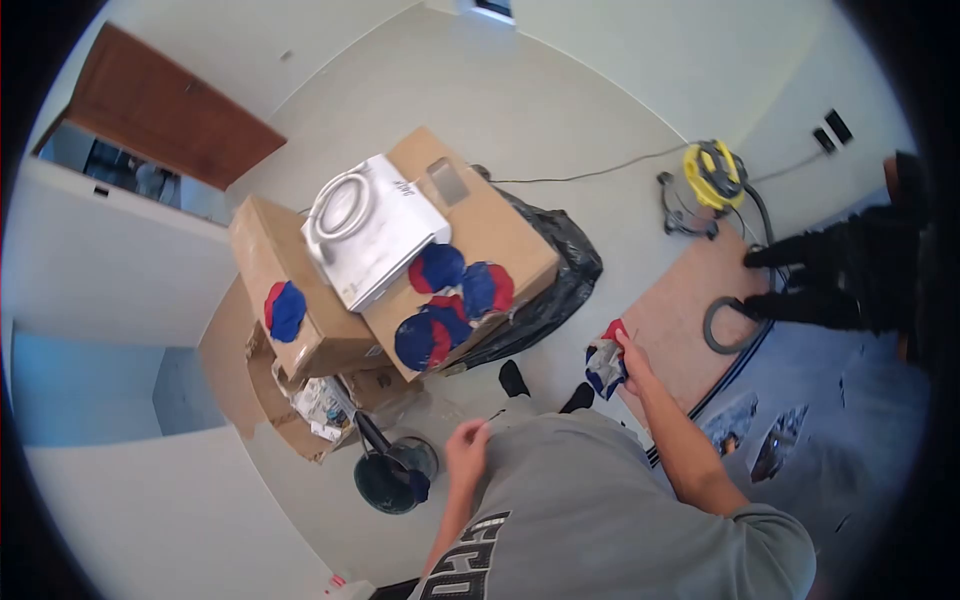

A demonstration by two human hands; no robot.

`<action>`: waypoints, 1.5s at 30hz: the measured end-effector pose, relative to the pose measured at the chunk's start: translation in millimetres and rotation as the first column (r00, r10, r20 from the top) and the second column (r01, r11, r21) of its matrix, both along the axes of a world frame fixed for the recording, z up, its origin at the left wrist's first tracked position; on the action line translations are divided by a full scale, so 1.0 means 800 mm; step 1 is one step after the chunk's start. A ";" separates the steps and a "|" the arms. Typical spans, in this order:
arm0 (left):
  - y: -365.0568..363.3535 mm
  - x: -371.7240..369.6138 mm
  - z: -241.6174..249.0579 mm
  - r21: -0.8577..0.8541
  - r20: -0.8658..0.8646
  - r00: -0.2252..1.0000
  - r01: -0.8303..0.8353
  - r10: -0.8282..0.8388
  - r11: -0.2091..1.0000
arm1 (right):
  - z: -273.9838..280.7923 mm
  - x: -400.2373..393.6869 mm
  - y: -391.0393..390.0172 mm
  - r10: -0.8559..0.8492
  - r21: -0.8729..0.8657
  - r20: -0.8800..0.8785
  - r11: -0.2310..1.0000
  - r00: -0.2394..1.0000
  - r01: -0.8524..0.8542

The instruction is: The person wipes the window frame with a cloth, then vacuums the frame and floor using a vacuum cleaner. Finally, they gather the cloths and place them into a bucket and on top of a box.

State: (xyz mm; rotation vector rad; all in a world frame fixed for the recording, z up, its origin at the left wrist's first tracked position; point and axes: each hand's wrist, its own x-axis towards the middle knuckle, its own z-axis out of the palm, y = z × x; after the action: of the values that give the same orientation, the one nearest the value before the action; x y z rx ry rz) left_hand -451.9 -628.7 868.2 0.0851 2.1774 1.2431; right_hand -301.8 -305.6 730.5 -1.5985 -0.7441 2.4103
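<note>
My right hand [635, 362] grips a crumpled cloth [606, 364] in red, dark blue and grey, held out over the floor. Close to my shirt, my left hand [466, 452] is closed in a pinch. A thin dark piece [497, 414] sticks out from its fingertips, too small to name. Several rounded blue-and-red cloth pieces [437, 268] lie on a large cardboard box [525, 240]. One more blue-and-red cloth piece [286, 311] rests on the neighbouring cardboard box [262, 235].
A white box [385, 225] with a coiled white hose [340, 205] sits on the cardboard. Black plastic [570, 245] drapes behind. A dark bucket [385, 487] stands near my left hand. A yellow vacuum cleaner [713, 175] and another person [850, 265] are at the right, by a brown board [690, 300].
</note>
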 end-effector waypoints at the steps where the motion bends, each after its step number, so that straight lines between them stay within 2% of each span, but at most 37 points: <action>1: 0.022 -0.019 -0.022 0.080 0.062 0.994 0.084 -0.089 0.993 | -0.006 -0.016 -0.007 0.018 -0.044 -0.051 0.999 0.999 -0.021; 3: 0.068 -0.048 -0.048 0.170 0.166 0.955 0.218 -0.246 0.961 | 0.006 -0.064 -0.049 0.114 -0.059 -0.074 0.991 0.991 -0.119; 5: 0.110 -0.065 -0.076 0.258 0.202 0.933 0.242 -0.298 0.935 | 0.030 -0.113 -0.084 0.207 -0.095 -0.152 0.970 0.966 -0.223; 8: 0.143 -0.087 -0.085 0.280 0.176 0.919 0.297 -0.353 0.913 | 0.089 -0.168 -0.121 0.334 -0.014 -0.291 0.936 0.897 -0.353; 11: 0.124 -0.116 -0.128 0.332 0.271 0.943 0.096 -0.192 0.938 | 0.084 -0.157 -0.102 0.120 -0.277 -0.317 0.937 0.941 -0.213; 12: 0.119 -0.132 -0.113 0.331 0.385 0.921 -0.077 -0.060 0.940 | 0.084 -0.144 -0.088 0.138 -0.223 -0.345 0.949 0.928 -0.224; 13: 0.102 -0.152 -0.113 0.311 0.327 0.945 -0.131 0.023 0.941 | 0.079 -0.118 -0.076 0.146 -0.178 -0.371 0.958 0.917 -0.224; 15: 0.068 -0.193 -0.112 0.284 0.211 0.965 -0.214 0.157 0.935 | 0.046 -0.046 -0.058 0.208 0.081 -0.028 0.975 0.978 -0.205; 16: 0.051 -0.220 -0.083 0.219 0.170 0.962 -0.249 0.214 0.943 | 0.017 0.003 -0.051 0.166 0.167 0.187 0.966 0.968 -0.198; 17: 0.029 -0.252 -0.052 0.155 0.130 0.956 -0.281 0.262 0.947 | -0.001 0.047 -0.055 0.053 0.220 0.405 0.963 0.913 -0.154; 18: 0.003 -0.279 -0.048 0.240 0.120 0.933 -0.359 0.340 0.902 | -0.061 0.133 -0.054 -0.004 0.235 0.428 0.966 0.904 -0.107; 19: -0.023 -0.306 -0.043 0.325 0.115 0.902 -0.431 0.417 0.842 | -0.053 0.168 -0.073 -0.125 0.154 0.483 0.986 0.867 0.057; 20: -0.046 -0.334 -0.013 0.331 0.130 0.861 -0.505 0.491 0.797 | -0.070 0.236 -0.086 -0.142 -0.043 0.353 0.985 0.925 0.168; 21: -0.071 -0.360 0.000 0.439 0.172 0.806 -0.578 0.567 0.688 | -0.062 0.282 -0.112 -0.153 -0.118 0.534 0.961 0.832 0.252; 22: -0.097 -0.383 0.011 0.499 0.188 0.763 -0.617 0.619 0.609 | -0.059 0.275 -0.117 -0.013 -0.130 0.539 0.987 0.842 0.099; 23: -0.121 -0.404 0.011 0.506 0.218 0.660 -0.706 0.719 0.495 | -0.063 0.276 -0.123 0.113 -0.140 0.546 0.989 0.830 -0.042; 24: -0.147 -0.429 -0.001 0.560 0.189 0.663 -0.678 0.724 0.475 | -0.066 0.278 -0.136 0.213 -0.145 0.554 0.977 0.805 -0.159; 25: -0.207 -0.461 -0.057 0.278 -0.136 0.667 -0.684 0.732 0.675 | -0.062 0.284 -0.158 0.270 -0.139 0.573 0.963 0.774 -0.233; 26: -0.170 -0.457 -0.002 0.016 -0.334 0.666 -0.704 0.668 0.710 | -0.045 0.294 -0.185 0.286 -0.124 0.607 0.956 0.742 -0.267; 27: -0.214 -0.485 -0.069 0.040 -0.398 0.679 -0.658 0.616 0.752 | -0.026 0.300 -0.216 0.276 -0.109 0.648 0.956 0.710 -0.272; 28: -0.249 -0.507 -0.109 -0.016 -0.485 0.718 -0.578 0.499 0.816 | -0.002 0.276 -0.236 0.197 -0.126 0.679 0.980 0.708 -0.152; 29: -0.246 -0.508 -0.089 -0.147 -0.528 0.730 -0.581 0.433 0.801 | 0.023 0.255 -0.255 0.113 -0.130 0.712 0.991 0.693 -0.027; 30: -0.255 -0.515 -0.107 -0.221 -0.735 0.612 -0.624 0.292 0.750 | -0.003 0.251 -0.266 -0.005 -0.061 0.703 0.996 0.712 0.067; 31: -0.235 -0.505 -0.090 -0.298 -0.770 0.605 -0.623 0.203 0.723 | 0.034 0.206 -0.257 -0.034 0.002 0.762 0.999 0.647 0.049; 32: -0.278 -0.543 -0.144 -0.071 -0.711 0.611 -0.556 0.349 0.828 | 0.067 0.168 -0.252 0.057 -0.054 0.832 0.998 0.552 -0.021; 33: -0.280 -0.550 -0.169 0.009 -0.758 0.544 -0.542 0.359 0.840 | 0.021 0.194 -0.265 0.127 -0.060 0.819 0.989 0.560 -0.136; 34: -0.271 -0.551 -0.193 0.153 -0.818 0.386 -0.570 0.427 0.808 | -0.024 0.217 -0.265 0.209 -0.058 0.800 0.960 0.562 -0.274; 35: -0.260 -0.553 -0.206 0.305 -0.842 0.208 -0.579 0.498 0.757 | -0.032 0.227 -0.271 0.194 -0.040 0.797 0.962 0.572 -0.270; 36: -0.229 -0.541 -0.188 0.319 -0.844 0.206 -0.549 0.495 0.772 | -0.044 0.236 -0.277 0.187 -0.026 0.790 0.962 0.585 -0.272; 38: -0.114 -0.462 -0.081 0.151 -0.881 0.307 -0.539 0.361 0.828 | -0.021 0.232 -0.270 0.043 -0.115 0.739 0.991 0.672 0.063; 39: -0.056 -0.417 -0.034 0.065 -0.888 0.354 -0.536 0.294 0.842 | -0.007 0.228 -0.265 -0.040 -0.159 0.734 0.960 0.678 0.229; 40: -0.014 -0.396 -0.012 -0.017 -0.888 0.397 -0.533 0.232 0.846 | -0.014 0.241 -0.270 -0.074 -0.161 0.719 0.950 0.692 0.269; 41: -0.029 -0.438 -0.060 -0.092 -0.880 0.439 -0.531 0.181 0.842 | -0.024 0.261 -0.269 -0.111 -0.155 0.702 0.940 0.703 0.303; 42: -0.005 -0.429 -0.089 -0.044 -0.871 0.470 -0.360 0.140 0.932 | -0.031 0.272 -0.262 -0.116 -0.165 0.700 0.934 0.705 0.317; 43: 0.033 -0.401 -0.098 -0.058 -0.795 0.603 -0.169 0.056 0.984 | -0.035 0.281 -0.255 -0.118 -0.176 0.697 0.928 0.707 0.329; 44: 0.076 -0.360 -0.103 -0.002 -0.719 0.695 0.003 -0.003 1.000 | -0.042 0.289 -0.241 -0.118 -0.190 0.696 0.921 0.709 0.339; 45: 0.101 -0.331 -0.127 -0.021 -0.575 0.809 0.137 -0.124 0.990 | -0.052 0.297 -0.222 -0.130 -0.189 0.682 0.920 0.720 0.345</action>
State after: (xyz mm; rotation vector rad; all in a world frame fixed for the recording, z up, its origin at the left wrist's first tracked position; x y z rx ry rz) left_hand -717.0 -548.0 766.5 0.6960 2.6060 1.2732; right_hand -64.5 -483.3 689.1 -2.5487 -0.1944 1.8041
